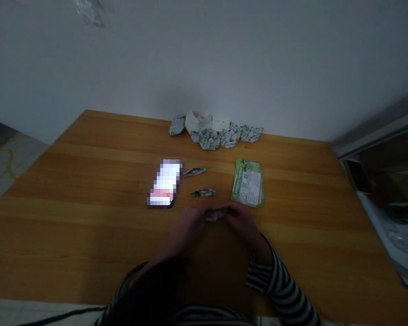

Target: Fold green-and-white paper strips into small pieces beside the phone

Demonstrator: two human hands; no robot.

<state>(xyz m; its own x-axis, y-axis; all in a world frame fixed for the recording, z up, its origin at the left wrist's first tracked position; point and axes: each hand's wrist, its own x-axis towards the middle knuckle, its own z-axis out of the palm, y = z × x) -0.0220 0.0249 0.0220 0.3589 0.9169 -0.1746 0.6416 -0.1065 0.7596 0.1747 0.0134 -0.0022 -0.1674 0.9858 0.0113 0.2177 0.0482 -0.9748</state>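
Note:
Between my fingers is a small piece of folded printed paper (212, 215), low over the near middle of the table. My left hand (189, 222) pinches its left side, and my right hand (240, 221) grips the right side. The fingertips are dim and partly hidden. Just beyond my hands lies a folded paper piece (203, 193), green and white, with a second, thinner folded piece (195, 172) farther back. Right of these is a stack of green printed leaflets (247, 183), slightly fanned.
A lit phone (166, 183) with a blurred screen lies left of the folded pieces. Several folded and crumpled papers (210, 138) sit along the wooden table's (122, 145) back edge against the wall. At the right stands a shelf or cabinet holding a dark phone-like object (357, 175).

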